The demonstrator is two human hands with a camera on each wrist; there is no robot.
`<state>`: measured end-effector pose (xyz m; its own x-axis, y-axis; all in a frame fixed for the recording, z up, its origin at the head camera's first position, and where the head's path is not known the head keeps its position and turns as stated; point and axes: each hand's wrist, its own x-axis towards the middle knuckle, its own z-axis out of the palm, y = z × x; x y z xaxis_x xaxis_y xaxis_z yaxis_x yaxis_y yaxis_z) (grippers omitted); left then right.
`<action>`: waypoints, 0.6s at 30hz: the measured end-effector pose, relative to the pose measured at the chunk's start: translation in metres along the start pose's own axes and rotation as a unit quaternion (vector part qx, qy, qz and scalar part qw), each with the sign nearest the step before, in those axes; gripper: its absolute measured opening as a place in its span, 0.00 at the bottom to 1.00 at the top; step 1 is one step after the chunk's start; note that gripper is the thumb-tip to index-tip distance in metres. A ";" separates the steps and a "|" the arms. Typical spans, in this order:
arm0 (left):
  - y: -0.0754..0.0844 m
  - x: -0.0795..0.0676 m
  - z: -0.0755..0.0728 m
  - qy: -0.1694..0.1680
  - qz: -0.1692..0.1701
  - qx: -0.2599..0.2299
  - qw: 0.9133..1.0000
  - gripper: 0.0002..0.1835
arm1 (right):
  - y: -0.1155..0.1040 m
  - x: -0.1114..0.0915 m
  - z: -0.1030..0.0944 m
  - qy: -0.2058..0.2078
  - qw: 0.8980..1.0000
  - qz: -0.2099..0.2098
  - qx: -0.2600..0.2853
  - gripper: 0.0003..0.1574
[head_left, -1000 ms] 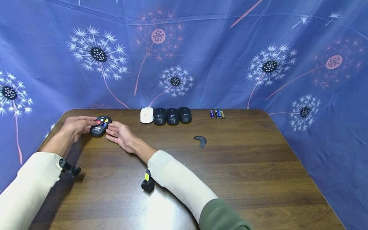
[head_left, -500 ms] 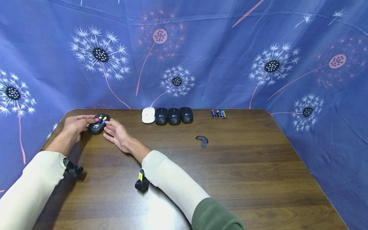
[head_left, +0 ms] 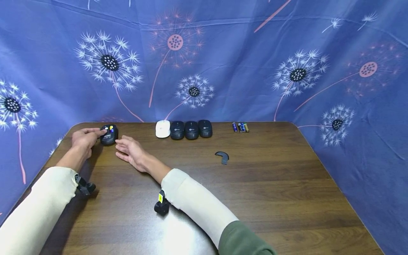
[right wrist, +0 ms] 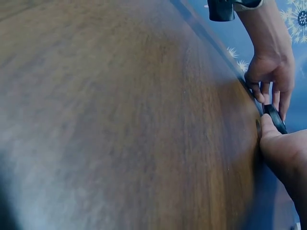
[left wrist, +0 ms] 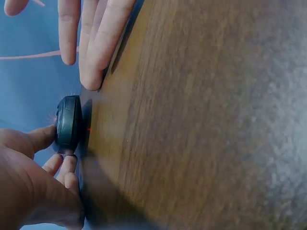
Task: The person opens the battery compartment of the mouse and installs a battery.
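Note:
At the table's far left, my left hand (head_left: 83, 141) grips a black computer mouse (head_left: 108, 139) at its left side, thumb and fingers on it. The mouse has its underside up, and batteries (head_left: 111, 129) with yellow and blue wrapping show in its uncovered compartment. In the left wrist view the mouse (left wrist: 69, 122) stands edge-on just above the tabletop, pinched at one end. My right hand (head_left: 133, 153) is beside the mouse with fingers extended, its fingertips close to the mouse's right edge. A dark curved battery cover (head_left: 223, 157) with a tab lies right of centre.
One white mouse (head_left: 163, 129) and three black mice (head_left: 191, 130) stand in a row at the table's back edge. Several loose batteries (head_left: 241, 127) lie to their right. Behind the brown wooden table (head_left: 280, 198) hangs a blue cloth (head_left: 236, 71) with dandelion prints.
The mouse has moved a little left and back in my left hand and tilted. My right fingers, at the mouse's edge and batteries before, are now off them.

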<state>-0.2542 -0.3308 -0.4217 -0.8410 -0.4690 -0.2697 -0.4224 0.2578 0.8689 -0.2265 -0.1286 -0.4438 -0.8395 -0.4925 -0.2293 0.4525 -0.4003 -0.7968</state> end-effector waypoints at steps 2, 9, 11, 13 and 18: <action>0.000 0.000 0.001 -0.001 0.006 -0.002 1.000 0.08 | 0.000 -0.003 -0.001 -0.004 1.000 0.004 -0.012 0.42; -0.003 -0.007 0.003 0.015 0.033 -0.003 0.999 0.09 | -0.005 -0.019 -0.011 -0.019 0.998 0.004 -0.066 0.39; -0.003 -0.011 0.004 0.032 0.044 0.012 0.998 0.10 | -0.008 -0.024 -0.015 -0.026 0.996 0.005 -0.080 0.39; -0.002 -0.014 0.006 0.049 0.054 0.023 0.997 0.09 | -0.011 -0.028 -0.020 -0.034 0.995 0.005 -0.098 0.38; 0.003 -0.019 0.011 0.081 0.082 0.030 0.993 0.09 | -0.019 -0.039 -0.036 -0.035 0.988 0.006 -0.151 0.36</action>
<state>-0.2430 -0.3120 -0.4189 -0.8370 -0.5448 -0.0521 -0.3071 0.3889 0.8686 -0.2135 -0.0743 -0.4397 -0.8077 -0.5514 -0.2088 0.3428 -0.1511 -0.9272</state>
